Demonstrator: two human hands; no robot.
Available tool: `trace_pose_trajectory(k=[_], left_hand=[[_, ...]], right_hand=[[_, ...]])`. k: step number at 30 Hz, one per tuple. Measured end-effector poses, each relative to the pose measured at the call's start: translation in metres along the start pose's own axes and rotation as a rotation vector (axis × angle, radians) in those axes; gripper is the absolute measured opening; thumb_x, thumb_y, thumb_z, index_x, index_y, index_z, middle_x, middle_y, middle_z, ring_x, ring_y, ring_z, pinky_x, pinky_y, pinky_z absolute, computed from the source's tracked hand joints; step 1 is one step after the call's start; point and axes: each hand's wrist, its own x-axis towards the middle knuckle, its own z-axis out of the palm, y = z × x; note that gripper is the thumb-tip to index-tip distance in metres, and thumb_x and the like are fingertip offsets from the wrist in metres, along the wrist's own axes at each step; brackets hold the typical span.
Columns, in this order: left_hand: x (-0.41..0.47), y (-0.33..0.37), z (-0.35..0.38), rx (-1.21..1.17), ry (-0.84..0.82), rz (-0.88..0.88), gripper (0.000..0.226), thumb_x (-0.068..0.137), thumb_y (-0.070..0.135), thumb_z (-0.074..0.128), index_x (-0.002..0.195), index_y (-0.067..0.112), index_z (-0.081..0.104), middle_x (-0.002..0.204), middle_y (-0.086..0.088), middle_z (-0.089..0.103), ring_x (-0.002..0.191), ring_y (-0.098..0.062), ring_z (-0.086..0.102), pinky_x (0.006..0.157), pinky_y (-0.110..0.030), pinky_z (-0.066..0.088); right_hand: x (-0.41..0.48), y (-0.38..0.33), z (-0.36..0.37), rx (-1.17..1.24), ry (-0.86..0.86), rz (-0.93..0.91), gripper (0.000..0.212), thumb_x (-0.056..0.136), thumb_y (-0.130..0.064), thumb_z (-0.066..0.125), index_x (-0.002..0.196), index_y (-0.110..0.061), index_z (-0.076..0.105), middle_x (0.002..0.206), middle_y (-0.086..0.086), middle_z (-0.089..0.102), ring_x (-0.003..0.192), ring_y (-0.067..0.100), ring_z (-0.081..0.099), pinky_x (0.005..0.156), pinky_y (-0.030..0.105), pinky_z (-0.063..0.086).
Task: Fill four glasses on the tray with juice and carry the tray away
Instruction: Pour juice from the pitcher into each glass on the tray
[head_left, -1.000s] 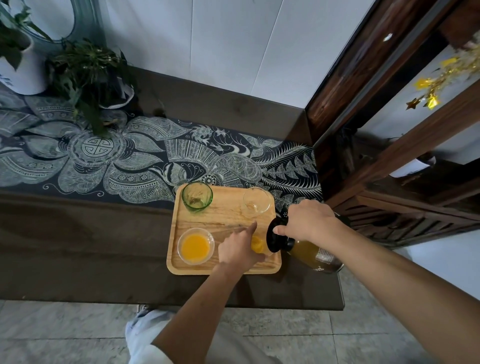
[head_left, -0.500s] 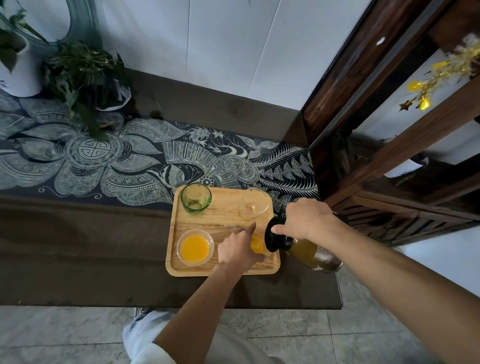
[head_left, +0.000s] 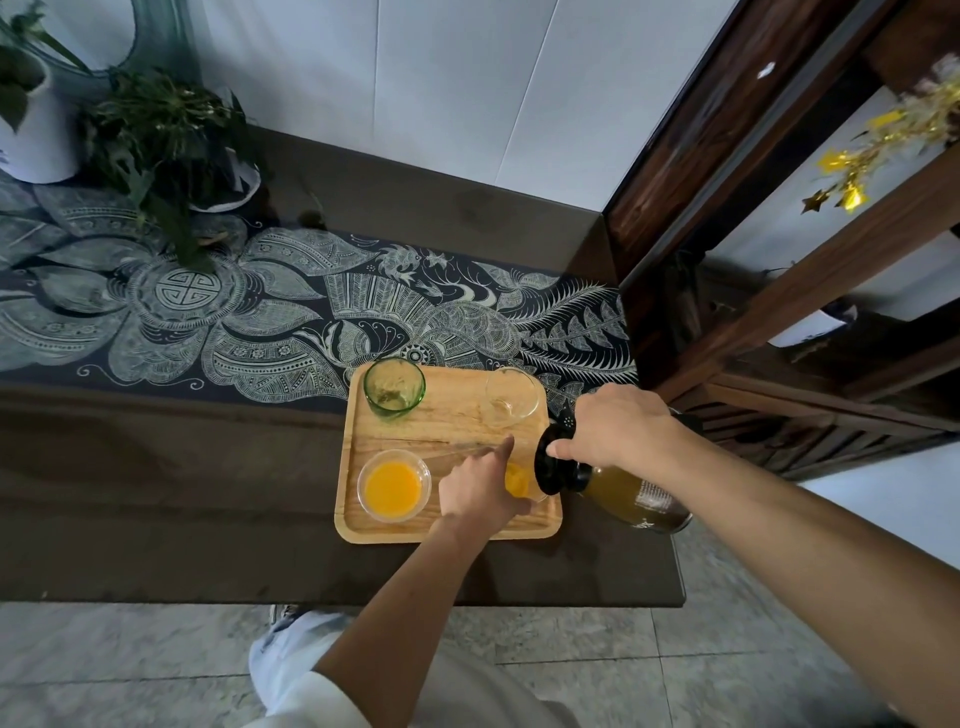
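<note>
"Four small glasses stand on the pale rectangular wooden tray (head_left: 395, 535), and two of them show juice. How will they handle?"

"Light, hard and breakable, most likely, and slick if juice runs down a side. The person's left hand (head_left: 480, 486) has its fingers curled round the near-right clear glass (head_left: 519, 480), forefinger stretched forward, which steadies it low on the wall. The near-left clear glass of orange juice (head_left: 394, 486) stands untouched. The green-tinted glass (head_left: 394, 387) and the empty clear glass (head_left: 511, 397) stand at the tray's far edge."

"And the bottle?"

"The right hand (head_left: 618, 428) grips the black-topped glass bottle of amber juice (head_left: 639, 493) from above, fingers wrapped round its shoulder. It lies tilted, mouth at the held glass. It is probably the heaviest thing here. Whether juice is running cannot be told."

"Carrying the tray?"

"Best taken by both short ends and kept level, since the rim is low and filled glasses could slide or slop."

"The surface?"

"A dark wooden table (head_left: 208, 493) with a black runner patterned in white (head_left: 260, 322). The tray sits toward the front right corner, its far edge over the runner. Leafy potted plants (head_left: 156, 130) stand far left, a dark wooden cabinet (head_left: 685, 171) rises on the right, and a pale tiled floor (head_left: 104, 665) lies below."
</note>
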Motion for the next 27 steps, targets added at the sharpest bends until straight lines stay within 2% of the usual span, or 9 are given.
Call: trace_pose_trajectory(k=[9, 13, 18, 27], left_hand=[[0.001, 0.0, 0.002, 0.014, -0.002, -0.002, 0.102, 0.075, 0.055, 0.08, 0.158, 0.035, 0.025, 0.138, -0.002, 0.059, 0.12, -0.032, 0.061, 0.086, -0.042, 0.054], [0.001, 0.0, 0.002, 0.012, 0.0, -0.003, 0.102, 0.075, 0.055, 0.08, 0.158, 0.034, 0.025, 0.139, -0.001, 0.06, 0.122, -0.032, 0.06, 0.087, -0.043, 0.054], [0.002, -0.001, 0.002, 0.01, -0.005, -0.004, 0.103, 0.074, 0.056, 0.081, 0.158, 0.034, 0.025, 0.138, -0.001, 0.06, 0.121, -0.032, 0.061, 0.086, -0.043, 0.055], [0.003, -0.001, 0.001, 0.003, -0.007, -0.002, 0.103, 0.073, 0.054, 0.082, 0.158, 0.035, 0.026, 0.138, 0.0, 0.059, 0.121, -0.031, 0.06, 0.084, -0.042, 0.054]], right_hand=[[-0.004, 0.002, -0.007, -0.008, 0.011, -0.012, 0.066, 0.087, -0.073, 0.051, 0.12, -0.017, 0.061, 0.117, 0.005, 0.06, 0.111, 0.029, 0.058, 0.075, 0.037, 0.045], [-0.006, 0.001, -0.01, -0.016, 0.01, -0.013, 0.065, 0.088, -0.073, 0.051, 0.119, -0.017, 0.061, 0.101, 0.003, 0.053, 0.109, 0.028, 0.058, 0.072, 0.036, 0.043], [-0.006, -0.001, -0.009, -0.033, 0.024, -0.021, 0.066, 0.088, -0.073, 0.051, 0.121, -0.017, 0.061, 0.116, 0.006, 0.061, 0.111, 0.029, 0.058, 0.072, 0.036, 0.042], [-0.007, 0.004, -0.012, -0.016, 0.024, -0.013, 0.066, 0.086, -0.075, 0.051, 0.117, -0.017, 0.061, 0.105, 0.004, 0.056, 0.109, 0.029, 0.058, 0.073, 0.036, 0.044]])
